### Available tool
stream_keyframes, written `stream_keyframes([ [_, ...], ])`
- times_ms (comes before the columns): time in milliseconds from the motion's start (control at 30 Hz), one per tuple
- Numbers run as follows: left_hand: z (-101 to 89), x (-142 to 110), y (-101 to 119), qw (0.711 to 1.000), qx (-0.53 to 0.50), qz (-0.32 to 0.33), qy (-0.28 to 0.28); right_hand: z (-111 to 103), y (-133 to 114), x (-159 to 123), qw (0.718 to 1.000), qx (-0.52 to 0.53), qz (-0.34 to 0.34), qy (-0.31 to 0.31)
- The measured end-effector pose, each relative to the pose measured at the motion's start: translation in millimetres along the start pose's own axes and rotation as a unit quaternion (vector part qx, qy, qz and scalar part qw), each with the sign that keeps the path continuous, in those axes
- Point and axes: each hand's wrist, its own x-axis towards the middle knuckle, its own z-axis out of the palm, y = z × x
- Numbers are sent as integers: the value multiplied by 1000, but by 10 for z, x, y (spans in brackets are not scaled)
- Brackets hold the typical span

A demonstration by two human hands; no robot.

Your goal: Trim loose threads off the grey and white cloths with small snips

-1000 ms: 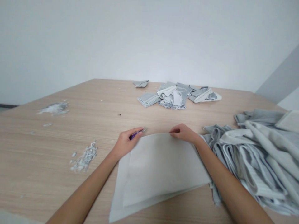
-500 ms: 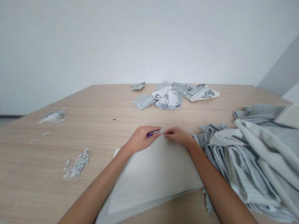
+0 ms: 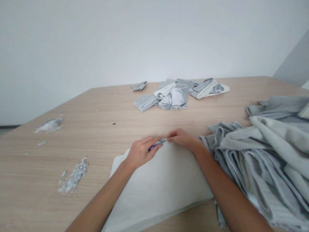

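Note:
A flat, pale grey-white piece of fabric point(image 3: 164, 183) lies in front of me on the table, in at least two layers. My left hand point(image 3: 141, 153) is closed around small purple thread snips point(image 3: 154, 146), whose metal blades point right along the fabric's far edge. Close to the blade tips, my right hand point(image 3: 181, 138) pinches that same edge between thumb and fingers. Whether the blades are touching the cloth is too small to tell. My forearms cover parts of the fabric's left and right sides.
A large heap of folded grey cloth point(image 3: 260, 161) lies to the right, near my right forearm. Smaller folded pieces point(image 3: 172, 95) are grouped at the back. White scraps point(image 3: 74, 177) and a fluffy pile of clippings point(image 3: 50, 125) lie on the wooden table point(image 3: 101, 138) at left.
My left hand has moved right with the snips along the fabric's far edge, up to the right hand's pinch. The right hand has shifted slightly left. The view has tilted a little.

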Motion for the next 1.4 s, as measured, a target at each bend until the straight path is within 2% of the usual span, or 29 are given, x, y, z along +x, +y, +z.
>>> stream_keyframes([
  [533, 43, -13, -58, 998, 42, 49, 23, 0, -91, -48, 996, 85, 0, -21],
  [700, 43, -18, -58, 993, 78, 82, 40, -7, -102, -41, 995, 88, 9, -35],
  [1100, 59, -26, -87, 985, 122, 112, 41, -10, -111, -41, 995, 89, 20, -37],
  [1267, 52, -19, -67, 985, 123, 113, 37, 0, -157, -81, 995, 97, 37, -18],
  [1400, 61, -16, -67, 990, 102, 90, 32, 5, -154, -88, 994, 106, 37, -13],
])
